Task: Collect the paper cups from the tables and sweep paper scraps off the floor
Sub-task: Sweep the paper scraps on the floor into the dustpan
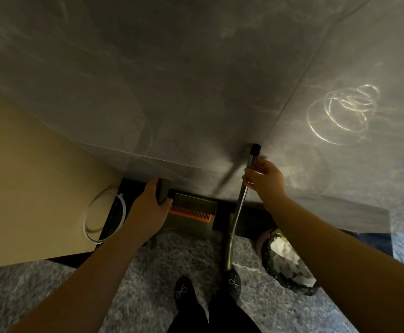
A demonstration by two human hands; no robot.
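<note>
My right hand [264, 175] is curled round the metal broom handle [241, 200] near its black-capped top. The handle's long axis runs steeply, cap pointing up toward the grey wall [172, 80], lower end down by my right shoe [233, 284] on the floor [148, 272]. My left hand [150, 207] grips the dark handle of the dustpan [191, 212], which stands at the foot of the wall with its orange comb facing me. A lined bin [285, 260] of crumpled paper sits just right of the broom.
</note>
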